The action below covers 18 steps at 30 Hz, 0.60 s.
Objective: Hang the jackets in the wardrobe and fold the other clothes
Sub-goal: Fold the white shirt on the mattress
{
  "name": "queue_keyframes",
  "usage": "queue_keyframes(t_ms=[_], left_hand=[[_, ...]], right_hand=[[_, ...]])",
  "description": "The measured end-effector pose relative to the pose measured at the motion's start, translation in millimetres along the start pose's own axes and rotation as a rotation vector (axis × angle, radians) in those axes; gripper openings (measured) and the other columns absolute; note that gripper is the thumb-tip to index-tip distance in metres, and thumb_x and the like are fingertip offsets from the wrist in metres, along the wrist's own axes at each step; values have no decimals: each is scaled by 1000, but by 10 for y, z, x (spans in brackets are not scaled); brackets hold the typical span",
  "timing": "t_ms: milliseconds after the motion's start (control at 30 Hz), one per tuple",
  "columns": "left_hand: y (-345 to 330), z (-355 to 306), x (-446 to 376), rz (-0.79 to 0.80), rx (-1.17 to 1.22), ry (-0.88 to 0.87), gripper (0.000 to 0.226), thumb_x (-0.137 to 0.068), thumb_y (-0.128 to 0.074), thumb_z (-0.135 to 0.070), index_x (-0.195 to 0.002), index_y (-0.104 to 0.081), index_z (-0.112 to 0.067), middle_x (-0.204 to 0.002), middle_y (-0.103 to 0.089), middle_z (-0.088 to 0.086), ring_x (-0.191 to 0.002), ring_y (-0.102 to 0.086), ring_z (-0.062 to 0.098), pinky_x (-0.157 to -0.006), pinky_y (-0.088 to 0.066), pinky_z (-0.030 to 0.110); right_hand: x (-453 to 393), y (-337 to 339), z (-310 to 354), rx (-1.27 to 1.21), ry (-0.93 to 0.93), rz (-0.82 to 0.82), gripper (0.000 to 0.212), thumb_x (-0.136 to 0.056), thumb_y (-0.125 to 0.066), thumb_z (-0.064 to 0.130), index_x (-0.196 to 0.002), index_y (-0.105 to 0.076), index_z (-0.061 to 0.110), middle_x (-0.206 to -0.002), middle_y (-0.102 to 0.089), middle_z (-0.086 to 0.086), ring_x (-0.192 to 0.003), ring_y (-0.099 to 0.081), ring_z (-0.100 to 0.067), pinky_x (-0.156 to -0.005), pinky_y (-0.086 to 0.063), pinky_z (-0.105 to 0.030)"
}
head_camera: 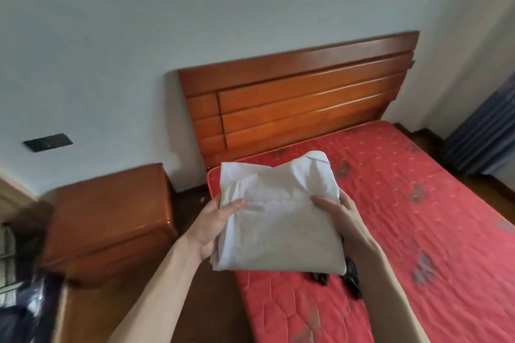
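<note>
A: Now, head view. We hold a folded white shirt [278,217] in the air over the near left corner of the red mattress [418,217], not resting on it. How far along do we judge the task?

B: At least one garment looks finished: the shirt is a neat flat packet, so we take its folding as done and only the setting down as left. Some dark clothing [352,278] lies on the mattress just under the packet's near right corner, seemingly unfolded. No wardrobe or jacket shows in this view, so we cannot say how the hanging stands.

A: And our hands?

B: Our left hand [214,223] grips the packet's left edge, thumb on top and fingers beneath. Our right hand [338,211] grips the right edge the same way, thumb lying over the cloth.

A: Which way does the shirt point?

B: The collar end is farthest from us, towards the wooden headboard [301,103]; the folded bottom edge is nearest us. Its long axis runs from us to the headboard, and it lies nearly flat, far end slightly raised. A wooden bedside table [111,217] stands left of the bed.
</note>
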<state>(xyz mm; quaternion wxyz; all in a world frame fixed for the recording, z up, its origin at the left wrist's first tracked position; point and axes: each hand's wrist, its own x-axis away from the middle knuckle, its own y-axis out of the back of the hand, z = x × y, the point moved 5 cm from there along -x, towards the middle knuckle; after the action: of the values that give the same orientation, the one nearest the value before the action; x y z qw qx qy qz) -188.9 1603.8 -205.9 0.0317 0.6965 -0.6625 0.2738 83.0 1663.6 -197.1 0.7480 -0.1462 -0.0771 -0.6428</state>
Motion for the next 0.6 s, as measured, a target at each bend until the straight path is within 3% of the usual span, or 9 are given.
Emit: queue_keyframes(t_ms=[200, 367, 533, 600], left_hand=[[1050, -564, 166, -129, 11, -92, 35, -103, -64, -23, -137, -63, -12, -128, -72, 20, -116, -70, 41, -104, -54, 58], [1926, -848, 307, -218, 78, -120, 36, -100, -69, -28, -133, -65, -16, -123, -74, 17, -111, -73, 38, -84, -63, 47], [2710, -990, 399, -289, 158, -139, 44, -96, -73, -29, -137, -63, -15, -126, -72, 20, -115, -71, 41, -101, -55, 58], [2950, -1030, 431, -323, 195, -150, 47, -92, -76, -31, -135, -64, -15, -125, -73, 21, -114, -71, 42, -98, -56, 56]], right_hand=[[-537, -1249, 160, 38, -22, 167, 29, -85, -80, 26, -112, -75, 35, -111, -79, -8, -98, -78, -30, -70, -63, -38], [-823, -2259, 199, 64, -30, 295, 35, -85, -80, 32, -118, -73, 36, -118, -78, -7, -104, -77, -31, -76, -64, -41], [-1018, -3128, 219, 57, -75, 415, 37, -89, -75, 36, -126, -70, 41, -125, -75, -6, -112, -74, -30, -87, -62, -46], [-1063, -3395, 224, 26, -105, 504, 44, -93, -72, 45, -136, -64, 42, -133, -72, -6, -121, -70, -32, -97, -58, -53]])
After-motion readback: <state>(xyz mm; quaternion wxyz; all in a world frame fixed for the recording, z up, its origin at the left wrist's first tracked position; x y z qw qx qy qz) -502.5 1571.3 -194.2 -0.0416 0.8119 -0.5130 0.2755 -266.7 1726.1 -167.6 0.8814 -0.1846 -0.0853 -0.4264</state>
